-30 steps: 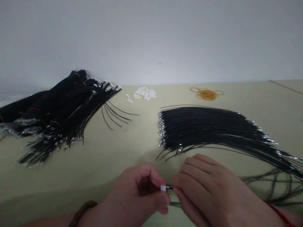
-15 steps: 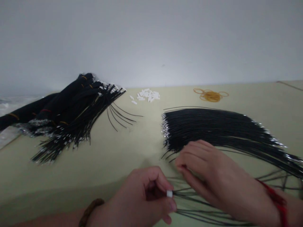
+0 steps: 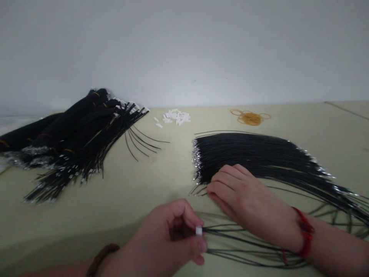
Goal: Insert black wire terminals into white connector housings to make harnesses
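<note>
Left fingers (image 3: 190,247) pinched, white connector (image 3: 198,230) between tips

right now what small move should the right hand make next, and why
Probably pinch a single wire from the near edge of the row of black wires: the right hand is curled down there, while the left hand pinches a small white connector, with several thin dark strands leading off to its right.
</note>
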The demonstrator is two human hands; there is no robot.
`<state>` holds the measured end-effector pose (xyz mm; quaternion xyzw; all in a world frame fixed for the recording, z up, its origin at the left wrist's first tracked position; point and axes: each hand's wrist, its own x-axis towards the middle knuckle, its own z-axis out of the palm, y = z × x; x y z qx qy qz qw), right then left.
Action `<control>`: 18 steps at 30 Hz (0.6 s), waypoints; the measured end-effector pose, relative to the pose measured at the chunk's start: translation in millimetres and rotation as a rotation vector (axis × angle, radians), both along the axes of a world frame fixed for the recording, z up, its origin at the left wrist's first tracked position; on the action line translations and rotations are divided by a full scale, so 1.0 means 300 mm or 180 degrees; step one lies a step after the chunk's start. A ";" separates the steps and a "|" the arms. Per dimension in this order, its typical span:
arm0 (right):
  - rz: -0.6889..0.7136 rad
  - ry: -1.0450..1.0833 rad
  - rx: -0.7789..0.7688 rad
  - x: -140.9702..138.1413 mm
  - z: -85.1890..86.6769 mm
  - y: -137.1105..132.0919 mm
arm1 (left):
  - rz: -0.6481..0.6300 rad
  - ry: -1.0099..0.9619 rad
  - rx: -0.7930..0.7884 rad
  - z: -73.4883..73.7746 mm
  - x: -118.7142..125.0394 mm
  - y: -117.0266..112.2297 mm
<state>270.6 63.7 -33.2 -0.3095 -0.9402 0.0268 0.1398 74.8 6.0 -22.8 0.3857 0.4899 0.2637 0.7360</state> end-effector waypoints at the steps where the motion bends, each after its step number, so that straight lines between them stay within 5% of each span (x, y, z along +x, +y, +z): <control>1: 0.0001 -0.0032 0.0006 0.000 -0.002 0.002 | 0.0024 -0.0046 -0.0021 0.002 0.000 0.000; 9: 0.0137 0.0299 0.0211 -0.022 0.032 -0.011 | 0.0222 -0.0225 -0.0161 0.013 -0.003 0.008; 14: -0.0055 0.0820 0.0249 -0.045 0.105 -0.087 | 0.0378 -0.0567 -0.0154 0.003 -0.006 0.011; 18: -0.0050 0.0640 0.0036 -0.047 0.101 -0.139 | 0.0415 -0.0637 -0.0171 -0.002 -0.012 0.012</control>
